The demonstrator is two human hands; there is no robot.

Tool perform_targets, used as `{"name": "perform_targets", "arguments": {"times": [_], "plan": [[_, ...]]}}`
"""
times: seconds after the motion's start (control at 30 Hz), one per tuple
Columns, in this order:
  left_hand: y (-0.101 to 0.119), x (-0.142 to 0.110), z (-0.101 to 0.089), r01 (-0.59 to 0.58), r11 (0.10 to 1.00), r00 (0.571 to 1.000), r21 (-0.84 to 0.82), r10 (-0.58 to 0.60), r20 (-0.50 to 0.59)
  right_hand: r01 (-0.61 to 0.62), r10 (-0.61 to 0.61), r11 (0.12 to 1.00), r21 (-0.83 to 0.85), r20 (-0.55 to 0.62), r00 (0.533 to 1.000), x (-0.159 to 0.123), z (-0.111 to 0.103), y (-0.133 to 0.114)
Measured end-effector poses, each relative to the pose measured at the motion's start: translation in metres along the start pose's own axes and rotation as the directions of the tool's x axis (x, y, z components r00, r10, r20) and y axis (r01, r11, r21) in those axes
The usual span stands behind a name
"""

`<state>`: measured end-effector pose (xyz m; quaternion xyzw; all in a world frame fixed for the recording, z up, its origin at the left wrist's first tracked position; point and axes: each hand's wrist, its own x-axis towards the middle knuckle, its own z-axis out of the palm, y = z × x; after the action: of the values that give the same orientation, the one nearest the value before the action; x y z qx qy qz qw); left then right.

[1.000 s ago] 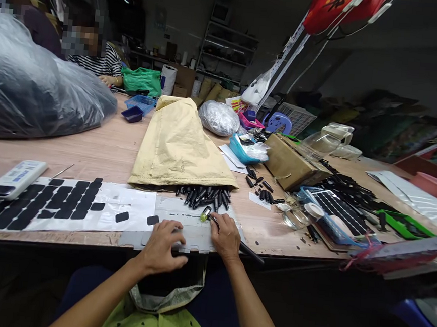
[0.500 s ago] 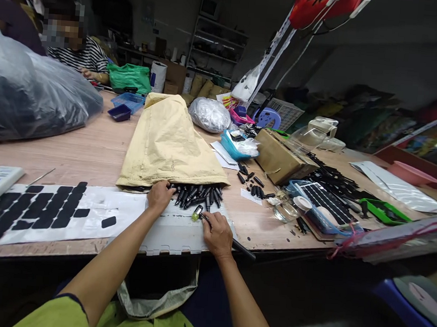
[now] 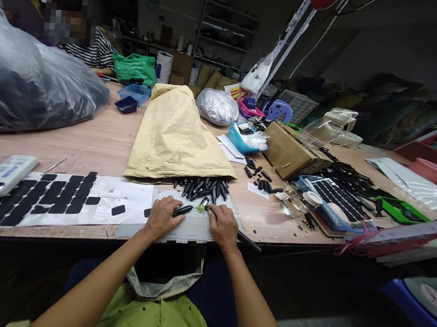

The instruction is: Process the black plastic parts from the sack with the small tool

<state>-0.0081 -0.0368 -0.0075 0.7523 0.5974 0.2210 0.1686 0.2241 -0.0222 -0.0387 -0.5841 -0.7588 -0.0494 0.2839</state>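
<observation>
My left hand point(image 3: 164, 216) is closed on a black tapered tube point(image 3: 183, 210), its tip pointing right over the grey board point(image 3: 194, 229). My right hand point(image 3: 224, 225) grips a small hammer point(image 3: 203, 204) with a yellow-green face; its dark handle comes out past the palm at the right. The hammer head is just right of the tube, apart from it. Behind both hands, a heap of similar black tubes point(image 3: 201, 187) spills from under a yellow woven sack point(image 3: 182, 145).
White sheets with black patches point(image 3: 104, 195) and a white device point(image 3: 8, 174) lie at left. To the right are loose black parts point(image 3: 264, 185), a cardboard box point(image 3: 293, 151) and a blue tray point(image 3: 325, 202). A large plastic bag point(image 3: 39, 84) is at far left, near a co-worker in stripes point(image 3: 95, 48).
My left hand has drawn back from the sack's mouth toward the table edge, bringing out a black tube. My right hand still holds the hammer. The view has shifted slightly.
</observation>
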Motion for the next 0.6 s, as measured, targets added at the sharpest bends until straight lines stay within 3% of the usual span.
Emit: {"name": "perform_targets", "arguments": {"times": [0.17, 0.27, 0.37, 0.6], "plan": [[-0.005, 0.002, 0.001, -0.017, 0.999, 1.0, -0.031, 0.017, 0.008, -0.013, 0.012, 0.997, 0.077, 0.007, 1.0, 0.001, -0.007, -0.006], [-0.007, 0.001, 0.001, -0.003, 0.997, 1.0, -0.072, 0.002, -0.006, -0.062, 0.074, 0.973, 0.222, -0.048, 0.996, 0.002, -0.018, -0.021], [-0.006, 0.001, 0.001, 0.003, 0.997, 1.0, -0.078, -0.004, -0.01, -0.035, 0.065, 0.935, 0.353, -0.072, 0.995, 0.003, -0.027, -0.04], [-0.007, 0.002, 0.004, 0.015, 0.995, 1.0, -0.097, -0.017, -0.02, -0.021, 0.012, 0.936, 0.352, 0.029, 1.0, -0.004, -0.017, -0.053]]}}
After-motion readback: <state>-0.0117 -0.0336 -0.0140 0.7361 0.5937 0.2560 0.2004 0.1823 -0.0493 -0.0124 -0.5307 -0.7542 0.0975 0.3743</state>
